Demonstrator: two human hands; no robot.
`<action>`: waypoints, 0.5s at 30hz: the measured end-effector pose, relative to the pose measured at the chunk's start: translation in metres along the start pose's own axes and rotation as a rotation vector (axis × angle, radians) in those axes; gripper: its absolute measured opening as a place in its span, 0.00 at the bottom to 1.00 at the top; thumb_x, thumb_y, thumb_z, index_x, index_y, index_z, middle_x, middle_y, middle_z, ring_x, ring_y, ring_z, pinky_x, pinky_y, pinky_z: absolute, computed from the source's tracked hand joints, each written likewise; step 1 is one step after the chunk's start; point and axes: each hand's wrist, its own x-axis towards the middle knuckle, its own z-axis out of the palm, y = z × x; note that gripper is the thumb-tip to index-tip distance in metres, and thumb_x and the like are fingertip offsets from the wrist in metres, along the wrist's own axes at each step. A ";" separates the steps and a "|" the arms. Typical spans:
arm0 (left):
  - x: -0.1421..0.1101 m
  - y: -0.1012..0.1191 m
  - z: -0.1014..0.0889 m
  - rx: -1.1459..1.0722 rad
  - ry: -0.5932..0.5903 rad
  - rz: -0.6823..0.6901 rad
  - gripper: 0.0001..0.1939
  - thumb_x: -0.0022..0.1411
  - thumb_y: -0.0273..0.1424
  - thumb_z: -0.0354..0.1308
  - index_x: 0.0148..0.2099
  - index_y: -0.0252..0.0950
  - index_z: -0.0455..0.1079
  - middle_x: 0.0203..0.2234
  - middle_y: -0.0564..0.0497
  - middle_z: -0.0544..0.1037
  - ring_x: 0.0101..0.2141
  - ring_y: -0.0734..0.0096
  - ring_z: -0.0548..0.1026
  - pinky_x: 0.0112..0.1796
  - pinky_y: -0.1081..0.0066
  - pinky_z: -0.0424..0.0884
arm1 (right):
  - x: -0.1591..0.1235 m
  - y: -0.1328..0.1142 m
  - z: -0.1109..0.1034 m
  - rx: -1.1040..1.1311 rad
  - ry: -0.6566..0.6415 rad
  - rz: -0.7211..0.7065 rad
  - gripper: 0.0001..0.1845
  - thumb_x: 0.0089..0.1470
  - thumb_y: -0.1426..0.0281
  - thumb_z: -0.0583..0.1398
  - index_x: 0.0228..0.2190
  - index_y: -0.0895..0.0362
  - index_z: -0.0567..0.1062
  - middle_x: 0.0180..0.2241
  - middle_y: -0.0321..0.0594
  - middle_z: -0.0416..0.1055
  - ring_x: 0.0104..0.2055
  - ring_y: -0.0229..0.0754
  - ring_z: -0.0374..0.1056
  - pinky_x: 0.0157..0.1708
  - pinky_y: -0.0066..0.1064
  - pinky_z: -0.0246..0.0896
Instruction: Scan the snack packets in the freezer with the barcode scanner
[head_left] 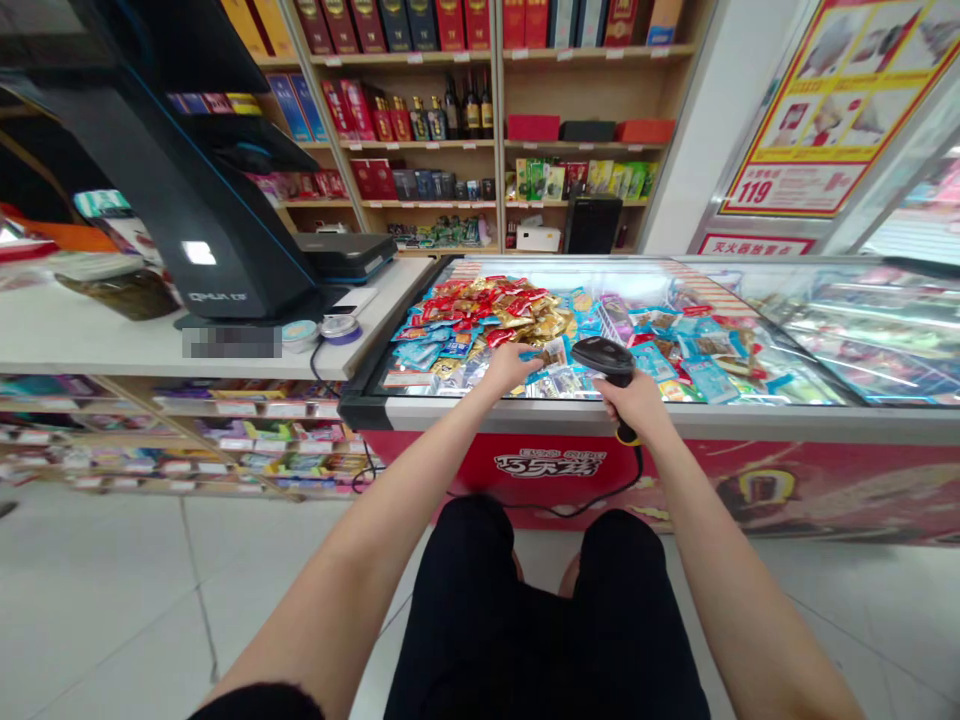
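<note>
**Hand scanner and small packet, held over the glass top of a chest freezer.**

The right hand (636, 400) is wrapped around the grip of a black scanner (602, 355), whose cable (570, 512) droops across the red front of the chest freezer (750, 422). The left hand (508, 369) pinches one end of a clear-and-blue packet (557, 353), just beside the scanner's head and above the glass top. Beyond the left hand lies a heap of red and gold packets (517, 305); blue packets (712, 378) are spread to the right of the scanner. At left, a white desk (112, 345) carries a black terminal (225, 220); boxes and bottles fill shelves (450, 145) behind.
</note>
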 end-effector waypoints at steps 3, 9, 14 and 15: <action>0.004 0.019 0.015 0.004 -0.108 -0.006 0.22 0.63 0.32 0.65 0.58 0.33 0.79 0.38 0.46 0.85 0.25 0.69 0.79 0.33 0.72 0.74 | 0.009 0.014 -0.027 0.069 0.067 0.019 0.14 0.42 0.62 0.68 0.24 0.54 0.69 0.13 0.32 0.65 0.13 0.37 0.61 0.13 0.28 0.58; 0.019 0.071 0.057 -0.133 -0.247 0.055 0.24 0.63 0.31 0.66 0.61 0.33 0.76 0.44 0.45 0.84 0.25 0.71 0.80 0.31 0.71 0.75 | 0.017 0.030 -0.083 0.151 0.223 0.039 0.15 0.40 0.61 0.69 0.23 0.56 0.71 0.14 0.33 0.66 0.13 0.37 0.60 0.12 0.28 0.59; 0.026 0.098 0.102 -0.170 -0.225 0.154 0.29 0.59 0.26 0.68 0.63 0.33 0.74 0.54 0.41 0.80 0.46 0.62 0.82 0.46 0.67 0.78 | 0.014 0.032 -0.108 0.195 0.317 0.053 0.14 0.39 0.63 0.69 0.23 0.56 0.71 0.13 0.33 0.66 0.13 0.36 0.59 0.12 0.28 0.58; 0.026 0.099 0.109 -0.124 -0.208 0.188 0.30 0.57 0.25 0.69 0.63 0.32 0.74 0.56 0.40 0.80 0.49 0.60 0.81 0.50 0.66 0.77 | 0.013 0.032 -0.110 0.193 0.324 0.058 0.14 0.39 0.63 0.69 0.23 0.56 0.71 0.13 0.33 0.66 0.13 0.36 0.59 0.12 0.28 0.58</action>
